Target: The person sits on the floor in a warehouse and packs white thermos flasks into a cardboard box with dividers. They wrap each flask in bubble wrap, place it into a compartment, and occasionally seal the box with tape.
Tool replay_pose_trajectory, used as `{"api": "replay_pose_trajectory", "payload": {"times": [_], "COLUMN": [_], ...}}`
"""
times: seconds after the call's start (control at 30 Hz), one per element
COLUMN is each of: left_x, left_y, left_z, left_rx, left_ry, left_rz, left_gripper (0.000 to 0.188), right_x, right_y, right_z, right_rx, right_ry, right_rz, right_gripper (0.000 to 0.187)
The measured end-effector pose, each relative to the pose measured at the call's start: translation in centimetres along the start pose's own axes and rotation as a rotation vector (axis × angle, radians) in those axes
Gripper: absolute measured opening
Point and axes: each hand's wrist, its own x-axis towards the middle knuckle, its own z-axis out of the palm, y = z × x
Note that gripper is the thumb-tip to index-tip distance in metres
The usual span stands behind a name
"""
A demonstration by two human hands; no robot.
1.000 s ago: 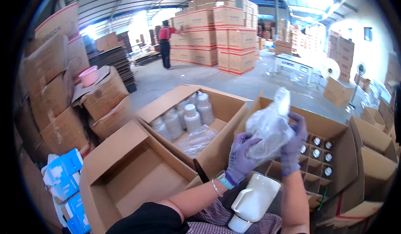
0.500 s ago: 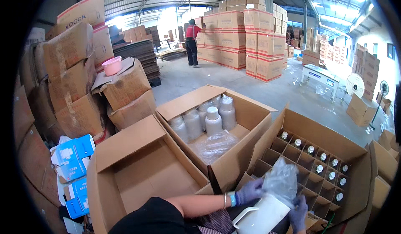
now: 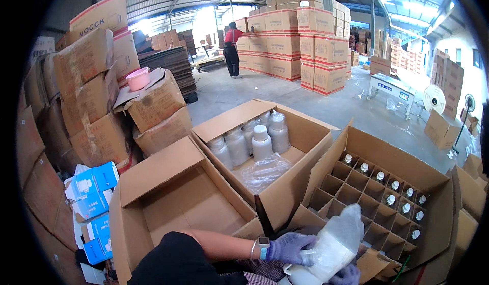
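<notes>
The left hand's fingers [image 3: 304,241] close on the near-left edge of a clear plastic bag [image 3: 342,230] partly covering a white jug [image 3: 301,276]. Bag and jug lie just right of and below these fingers, long axis slanting up rightward. The right hand [image 3: 348,275] sits beneath, grip hidden.

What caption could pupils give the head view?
Gloved left hand and right hand hold a clear bag over a white jug beside a divided carton.
</notes>
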Motion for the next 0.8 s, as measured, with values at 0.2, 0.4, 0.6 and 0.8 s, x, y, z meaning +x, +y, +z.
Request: {"api": "replay_pose_trajectory", "payload": {"times": [0.2,0.4,0.6,0.8], "left_x": [-5.5,3.3,2.9,-1.6], "left_y": [0.6,3.0,14.4,19.7], "left_z": [2.0,5.5,3.9,10.9], "left_rx": [-0.328,-0.889,0.128,0.121], "left_ry": [0.009,0.332,0.091,-0.609], "left_rz": [-0.148,-0.311,0.551,0.862], "left_gripper": [0.052,0.033,0.030,0.033], "right_x": [-4.9,0.1,-3.8,-14.7], "right_y": [-3.4,-9.7,-5.5,-9.7], "right_z": [2.3,0.6,3.7,-0.8], "right_rx": [0.499,0.025,0.126,0.206], "right_ry": [-0.136,0.663,0.929,1.244], "right_rz": [0.459,0.271,0.746,0.785], "right_gripper": [0.025,0.047,0.081,0.082]}}
